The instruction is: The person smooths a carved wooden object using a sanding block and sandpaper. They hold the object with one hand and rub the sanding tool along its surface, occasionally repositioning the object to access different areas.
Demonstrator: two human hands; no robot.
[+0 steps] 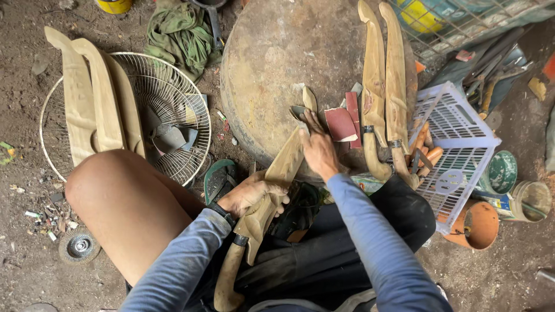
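Head view, left hand: the left hand [250,195] wraps its fingers around the middle of a carved wooden sheath [272,188], holding it slanted across the lap.
Head view, right hand: the right hand [317,147] presses down on the upper end of the same sheath, fingers bent over a small scrap of sandpaper [299,111]; how tightly they close on it cannot be told.
Sheath position: its tip rests on the edge of a round stone slab [277,63]; its curved handle end [226,283] hangs low beside the left forearm.
On the slab: two finished wooden sheaths [384,75] lie side by side at the right, and reddish sandpaper pieces [342,122] lie just beside the right hand.
Left side: three rough wooden blanks [95,98] lean over a wire fan guard [173,98] on the dirt floor; a bare knee [121,202] is in front of it.
Right side: a white plastic crate [457,144] holds small orange-handled tools [425,153]; an orange pot [478,224] and paint tins [517,188] stand near it.
Top: a green cloth [179,32] lies crumpled.
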